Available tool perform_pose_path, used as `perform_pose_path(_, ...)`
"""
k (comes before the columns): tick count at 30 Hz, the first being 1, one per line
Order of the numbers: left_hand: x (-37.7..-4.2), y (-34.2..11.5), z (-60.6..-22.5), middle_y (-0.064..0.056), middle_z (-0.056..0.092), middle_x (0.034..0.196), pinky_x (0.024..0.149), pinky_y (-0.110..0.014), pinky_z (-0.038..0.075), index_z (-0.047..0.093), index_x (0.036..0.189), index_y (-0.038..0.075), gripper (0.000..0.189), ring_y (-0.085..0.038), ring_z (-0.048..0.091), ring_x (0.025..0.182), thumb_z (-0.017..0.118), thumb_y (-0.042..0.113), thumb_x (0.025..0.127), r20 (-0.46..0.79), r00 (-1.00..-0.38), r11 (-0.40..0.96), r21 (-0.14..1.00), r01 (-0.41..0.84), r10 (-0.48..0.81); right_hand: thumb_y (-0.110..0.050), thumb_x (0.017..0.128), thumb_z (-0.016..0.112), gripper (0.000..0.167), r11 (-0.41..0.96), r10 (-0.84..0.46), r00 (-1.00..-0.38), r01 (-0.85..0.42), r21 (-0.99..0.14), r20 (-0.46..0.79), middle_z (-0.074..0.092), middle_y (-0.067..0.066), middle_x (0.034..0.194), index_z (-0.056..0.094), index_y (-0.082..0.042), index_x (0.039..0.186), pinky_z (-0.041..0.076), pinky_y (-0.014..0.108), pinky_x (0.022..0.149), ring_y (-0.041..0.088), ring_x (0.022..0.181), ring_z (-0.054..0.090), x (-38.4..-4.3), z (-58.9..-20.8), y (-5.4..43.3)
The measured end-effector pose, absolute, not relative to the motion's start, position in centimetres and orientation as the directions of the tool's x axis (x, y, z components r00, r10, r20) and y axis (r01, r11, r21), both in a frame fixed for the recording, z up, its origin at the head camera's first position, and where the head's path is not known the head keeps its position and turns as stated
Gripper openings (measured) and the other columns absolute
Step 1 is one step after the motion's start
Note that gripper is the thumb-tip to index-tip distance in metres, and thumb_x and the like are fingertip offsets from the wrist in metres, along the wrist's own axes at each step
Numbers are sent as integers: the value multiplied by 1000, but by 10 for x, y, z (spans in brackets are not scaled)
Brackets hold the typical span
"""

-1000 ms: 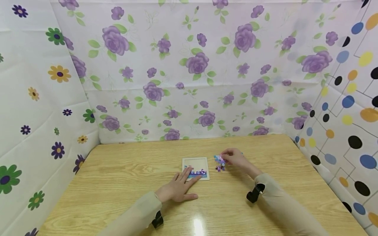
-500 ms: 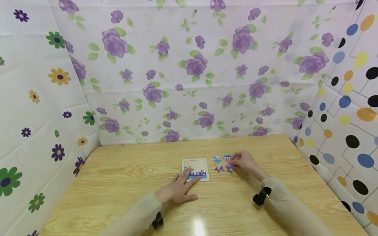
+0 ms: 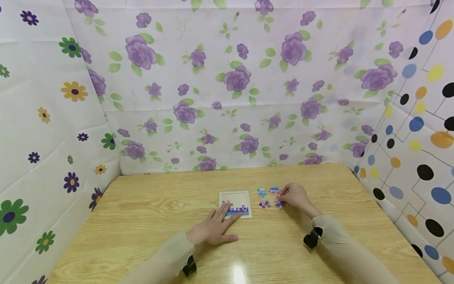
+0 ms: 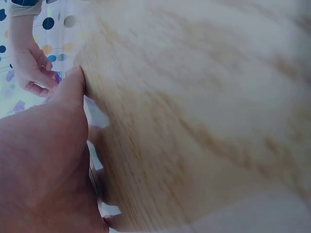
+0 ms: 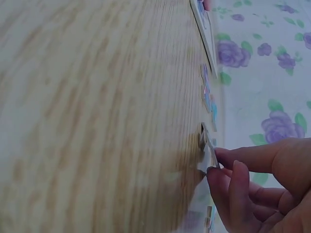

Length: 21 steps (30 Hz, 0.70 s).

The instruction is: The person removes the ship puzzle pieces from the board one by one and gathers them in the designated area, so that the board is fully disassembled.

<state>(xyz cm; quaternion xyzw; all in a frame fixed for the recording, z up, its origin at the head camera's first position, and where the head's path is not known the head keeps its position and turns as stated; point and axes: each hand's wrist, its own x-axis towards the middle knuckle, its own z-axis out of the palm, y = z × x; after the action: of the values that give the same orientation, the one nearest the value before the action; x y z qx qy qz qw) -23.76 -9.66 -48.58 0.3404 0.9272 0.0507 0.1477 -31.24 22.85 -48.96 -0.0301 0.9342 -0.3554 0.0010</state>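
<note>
My left hand (image 3: 213, 228) lies with spread, straight fingers over the lower left of a white-framed jigsaw tray (image 3: 235, 196). Purple and blue pieces fill the tray's lower strip, partly hidden under those fingers. To the right of the tray, my right hand (image 3: 297, 196) pinches a purple puzzle piece (image 3: 278, 201) between thumb and fingertips. In the right wrist view this puzzle piece (image 5: 210, 144) is tilted, one edge close over the tabletop. Loose around it are a light blue piece (image 3: 261, 192), a blue piece with white windows (image 3: 274, 190) and some purple pieces (image 3: 264, 204).
The wooden table (image 3: 159, 197) runs back to a flowered cloth wall (image 3: 213, 134). Patterned cloths also hang at the left and right sides. More loose pieces (image 5: 206, 90) show between tray and hand in the right wrist view.
My right hand has moved right and a little nearer with the purple puzzle piece, drawing it apart from the others and uncovering the blue pieces. The left hand has stayed on the tray.
</note>
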Motion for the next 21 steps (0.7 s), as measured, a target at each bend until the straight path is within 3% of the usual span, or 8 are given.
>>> perform_pose_path(21, -239, -96, -488, -19, -2, 163, 118, -57, 18, 13, 157, 29, 76, -36, 2, 151, 40, 63, 95, -246, -738, 778, 181, 602, 628, -14, 82, 73, 13, 796, -65, -996, -89, -599, 61, 65, 2, 62, 68, -7, 72, 40, 25, 48, 12, 50, 49, -309, -486, 219)
